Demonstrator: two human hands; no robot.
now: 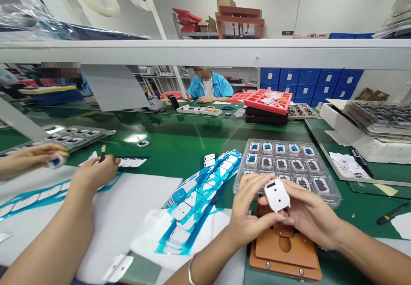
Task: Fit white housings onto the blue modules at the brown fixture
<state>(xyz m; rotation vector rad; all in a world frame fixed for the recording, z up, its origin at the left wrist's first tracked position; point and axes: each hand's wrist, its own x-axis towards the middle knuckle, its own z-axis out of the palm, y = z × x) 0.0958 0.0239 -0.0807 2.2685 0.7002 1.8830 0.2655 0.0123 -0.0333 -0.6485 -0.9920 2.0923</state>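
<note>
Between my two hands I hold a small white plastic housing (276, 197), roughly square with rounded corners, two dark round holes and a dark slot. My left hand (248, 210) grips its left side with thumb and fingers. On the other edge, my right hand (313, 210) closes its fingers around it. Directly below sits an orange-brown fixture (285, 255) with screws and an oval recess. Behind my hands lies a clear blister tray (332, 193) of similar white parts, some with blue faces. To the left, blue-backed strips of white stickers (192, 203) rest on white paper.
At left, a co-worker's hands (96, 169) hold a small part and a brush-like tool. Another person (210, 86) sits across the bench. Red trays (268, 101) stack at the back. A white shelf beam (205, 54) crosses above. Pens (362, 163) and foam (369, 133) lie right.
</note>
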